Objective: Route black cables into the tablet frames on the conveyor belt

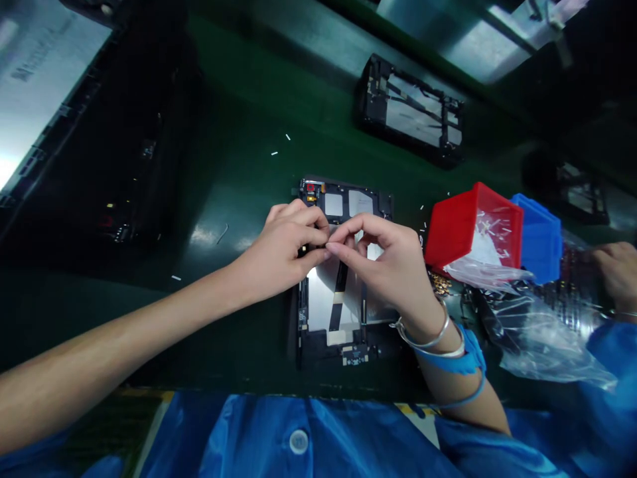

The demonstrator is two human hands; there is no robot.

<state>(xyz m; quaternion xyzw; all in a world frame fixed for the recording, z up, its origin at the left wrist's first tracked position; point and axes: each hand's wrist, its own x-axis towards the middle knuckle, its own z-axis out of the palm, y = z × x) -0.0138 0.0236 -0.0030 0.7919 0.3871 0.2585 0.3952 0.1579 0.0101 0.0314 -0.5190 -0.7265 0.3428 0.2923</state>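
Observation:
An opened tablet chassis point(343, 312) lies on the green belt in front of me, its silver plates and a black flat cable showing. Over its upper middle, my left hand point(279, 252) and my right hand point(383, 265) meet fingertip to fingertip. Both are pinched closed on something small that I cannot make out. My right wrist wears silver bangles and a blue strap.
A second open tablet chassis point(411, 109) lies farther up the belt. Right of my hands stand a red bin point(468, 226) and a blue bin point(540, 236) beside crumpled clear plastic bags point(537, 325). Another person's hand point(617, 272) shows at the right edge.

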